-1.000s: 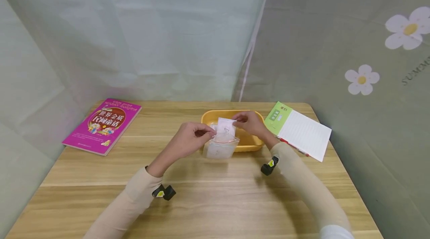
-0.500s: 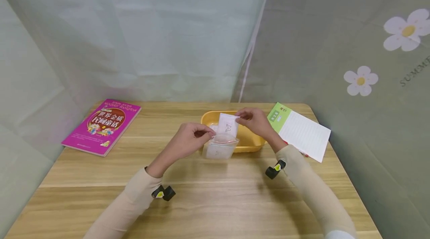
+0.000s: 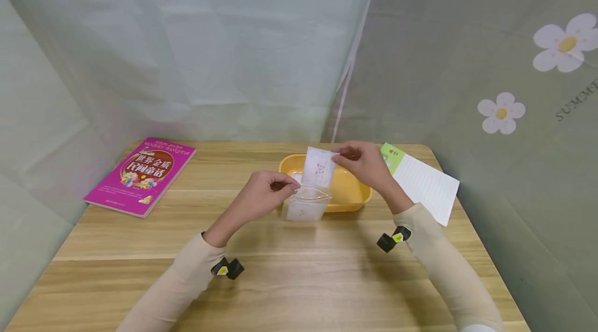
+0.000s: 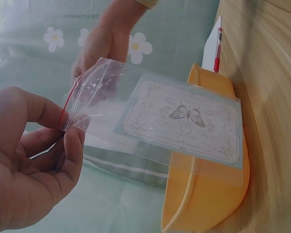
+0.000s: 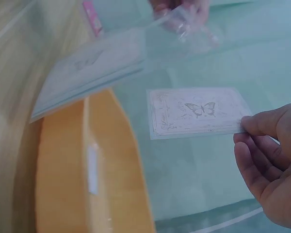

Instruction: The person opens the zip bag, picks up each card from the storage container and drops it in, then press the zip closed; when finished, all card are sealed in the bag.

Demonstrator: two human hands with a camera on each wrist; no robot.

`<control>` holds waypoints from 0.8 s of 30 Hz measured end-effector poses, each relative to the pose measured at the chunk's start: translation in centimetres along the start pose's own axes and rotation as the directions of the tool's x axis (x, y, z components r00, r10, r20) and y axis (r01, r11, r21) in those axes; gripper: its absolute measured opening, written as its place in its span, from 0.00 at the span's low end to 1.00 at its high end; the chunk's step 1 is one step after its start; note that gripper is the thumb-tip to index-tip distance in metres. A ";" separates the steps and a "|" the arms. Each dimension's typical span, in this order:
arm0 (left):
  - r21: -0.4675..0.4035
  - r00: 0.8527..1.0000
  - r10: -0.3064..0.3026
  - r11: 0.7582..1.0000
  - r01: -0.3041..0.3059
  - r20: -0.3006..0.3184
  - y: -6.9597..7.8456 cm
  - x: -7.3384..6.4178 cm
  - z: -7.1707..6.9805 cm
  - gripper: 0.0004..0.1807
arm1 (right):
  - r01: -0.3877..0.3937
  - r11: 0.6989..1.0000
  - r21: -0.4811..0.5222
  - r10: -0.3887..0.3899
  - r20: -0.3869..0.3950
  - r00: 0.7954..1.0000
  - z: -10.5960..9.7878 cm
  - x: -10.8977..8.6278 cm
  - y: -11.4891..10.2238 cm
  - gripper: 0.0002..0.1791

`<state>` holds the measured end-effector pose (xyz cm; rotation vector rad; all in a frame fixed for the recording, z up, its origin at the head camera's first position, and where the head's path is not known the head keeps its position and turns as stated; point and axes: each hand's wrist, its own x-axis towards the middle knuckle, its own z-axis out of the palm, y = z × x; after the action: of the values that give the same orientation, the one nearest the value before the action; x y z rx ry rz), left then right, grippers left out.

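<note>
My left hand [image 3: 266,194] pinches the open top corner of a clear zip bag [image 4: 99,97] with a red line along its mouth. Inside the bag lies a pale card [image 4: 184,121] printed with a butterfly. Thumb and fingers of my right hand [image 3: 366,166] pinch a second butterfly card [image 5: 201,111] by its edge. In the head view this card stands above the bag's mouth, its lower edge close to the opening. Both hands are over the near side of a yellow plastic basket [image 3: 357,205].
A magenta book [image 3: 145,176] lies at the left of the wooden table [image 3: 299,280]. Behind the right forearm is a green and white lined notepad [image 3: 427,184], with a red pen [image 4: 218,51] beside it. Flowered cloth [image 3: 430,62] walls the table in at the back and sides.
My right hand has moved up and to the right, drawing the card out of the bag's mouth. The left hand and the bag have stayed in place.
</note>
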<state>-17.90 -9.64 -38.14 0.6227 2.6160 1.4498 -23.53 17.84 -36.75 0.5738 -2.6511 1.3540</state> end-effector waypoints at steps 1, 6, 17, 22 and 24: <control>0.001 1.000 0.000 1.000 0.000 0.001 0.0 0.0 0.0 0.08 | 0.013 1.000 0.003 -0.013 -0.008 1.000 -0.2 -0.1 -0.3 0.09; 0.001 1.000 0.004 1.000 -0.004 0.005 0.0 -0.1 0.0 0.09 | 0.054 0.998 0.037 -0.052 -0.044 0.998 -0.9 -0.6 -1.8 0.09; -0.004 1.000 0.007 1.000 -0.007 0.002 -0.1 -0.1 0.0 0.08 | 0.147 0.985 0.091 -0.134 -0.141 0.981 -2.6 -2.0 -4.5 0.08; -0.005 1.000 0.004 1.000 -0.004 0.004 -0.1 -0.1 0.1 0.10 | 0.182 0.977 0.114 -0.164 -0.150 0.975 -2.8 -2.6 -5.0 0.07; -0.004 1.000 0.002 1.000 -0.002 0.005 -0.1 -0.1 0.1 0.10 | 0.188 0.975 0.118 -0.170 -0.149 0.974 -2.7 -2.8 -5.0 0.06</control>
<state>-17.79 -9.66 -38.28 0.6281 2.6089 1.4526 -19.24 18.13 -32.09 0.6890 -2.3521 1.4647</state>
